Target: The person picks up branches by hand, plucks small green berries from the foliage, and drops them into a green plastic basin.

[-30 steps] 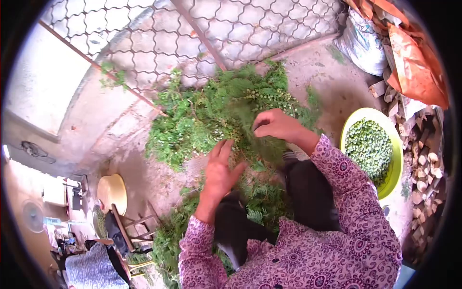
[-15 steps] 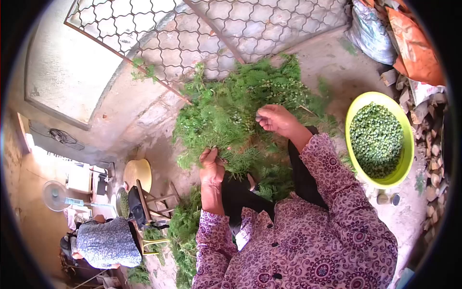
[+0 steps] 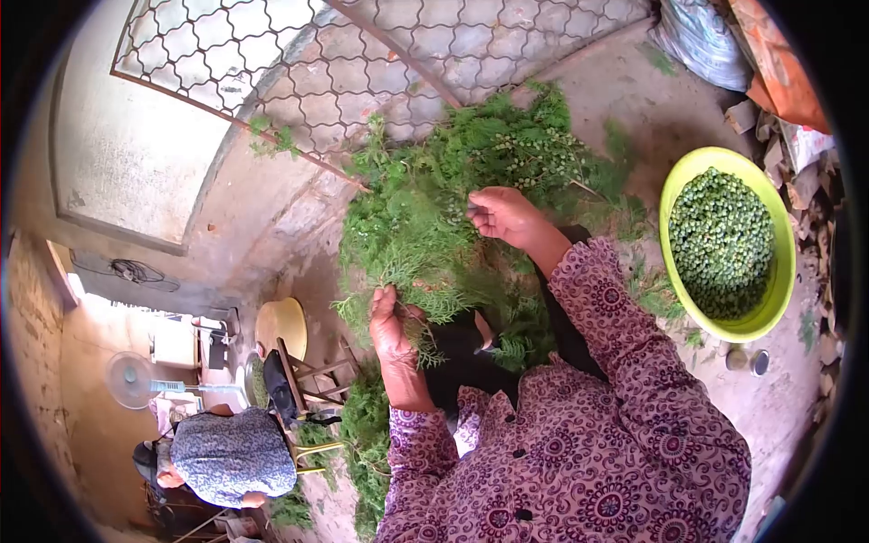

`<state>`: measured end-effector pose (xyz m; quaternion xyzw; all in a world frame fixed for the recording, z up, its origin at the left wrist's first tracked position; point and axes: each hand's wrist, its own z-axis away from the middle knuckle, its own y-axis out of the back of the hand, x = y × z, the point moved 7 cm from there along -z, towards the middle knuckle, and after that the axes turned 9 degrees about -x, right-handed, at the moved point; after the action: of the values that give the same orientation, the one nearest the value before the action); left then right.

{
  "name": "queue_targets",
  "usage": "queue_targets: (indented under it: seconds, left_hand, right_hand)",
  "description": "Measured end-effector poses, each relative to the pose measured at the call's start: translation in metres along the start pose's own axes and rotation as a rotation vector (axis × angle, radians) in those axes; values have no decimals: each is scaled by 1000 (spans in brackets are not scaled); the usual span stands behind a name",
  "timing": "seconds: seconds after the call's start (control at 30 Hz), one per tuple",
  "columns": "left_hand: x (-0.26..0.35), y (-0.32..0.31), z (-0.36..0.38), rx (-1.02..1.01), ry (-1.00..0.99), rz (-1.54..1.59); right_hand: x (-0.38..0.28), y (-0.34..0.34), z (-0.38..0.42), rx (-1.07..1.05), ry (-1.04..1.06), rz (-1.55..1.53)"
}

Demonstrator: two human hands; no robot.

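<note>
My left hand [image 3: 393, 337] is closed on a feathery green sprig [image 3: 433, 297], whose fronds spread out to the right over my lap. To its upper right, my right hand [image 3: 509, 217] has its fingers pinched together in front of the greenery. Whatever lies between those fingertips is too small to make out. Beyond both hands spreads a heap of leafy cut branches [image 3: 407, 185], with small round green berries [image 3: 543, 149] among the stems. On my right stands a yellow-green tub [image 3: 768, 308] holding many loose green berries [image 3: 720, 240].
A metal lattice gate [image 3: 416, 68] stands behind the heap. Firewood [image 3: 804, 188] and sacks [image 3: 697, 45] line the right side, with small jars [image 3: 759, 362] below the tub. At left are a person in a blue patterned shirt [image 3: 233, 457], a fan [image 3: 131, 380] and a tan basin [image 3: 282, 328].
My right hand has moved slightly left, nearer the sprig. My left hand, still gripping, is a little lower. The whole view has shifted slightly.
</note>
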<state>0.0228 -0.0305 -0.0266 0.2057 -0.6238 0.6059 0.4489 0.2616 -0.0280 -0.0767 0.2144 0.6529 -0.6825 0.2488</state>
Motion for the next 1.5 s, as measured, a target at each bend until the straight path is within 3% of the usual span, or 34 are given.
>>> queue_targets:
  seconds: [0.27,0.33,0.4,0.47,0.5,0.53,0.6,0.77,0.87,0.93,1.0,1.1,1.13,1.2,1.3,1.33,1.37,1.5]
  left_hand:
    - [25,-31,8,-139,-83,-73]
    - [35,-38,12,-102,-194,6]
    - [39,-43,18,-94,-184,47]
    - [53,-48,22,-170,-277,-95]
    - [57,-50,25,-118,-266,-204]
    - [58,-43,22,-116,-281,-204]
    - [67,-38,21,-151,-474,-331]
    - [59,-44,32,-136,-377,-357]
    - [59,-46,35,-95,-340,-332]
    - [66,-44,37,-101,-354,-372]
    - [84,-31,42,-52,-440,-466]
    - [128,11,56,215,-320,-751]
    - [144,8,67,289,-422,-887]
    - [165,-3,88,301,-438,-1238]
    - [180,76,101,167,-198,-1351]
    - [168,45,125,229,-147,-1409]
    - [171,150,118,212,127,-1590]
    - [116,157,165,240,482,-1944]
  right_hand:
    - [2,-6,5,-51,-40,134]
    - [9,-15,8,-208,-121,491]
    - [19,-22,14,-246,-105,652]
    - [30,-32,14,-320,-68,980]
    - [40,-38,15,-414,-220,912]
    - [39,-41,16,-427,-215,918]
    - [38,-41,24,-352,-293,724]
    - [47,-34,3,-421,-89,627]
    - [33,-40,11,-382,-41,754]
    - [27,-46,31,-310,-231,715]
    - [36,-39,25,-308,-228,582]
    - [37,-35,20,-265,-186,503]
    - [35,-34,20,-258,-165,507]
    - [30,-31,18,-228,-134,473]
    - [28,-25,16,-195,-86,427]
    - [29,-22,14,-192,-79,405]
    - [29,-20,11,-192,-49,418]
    - [37,-12,8,-162,-63,348]
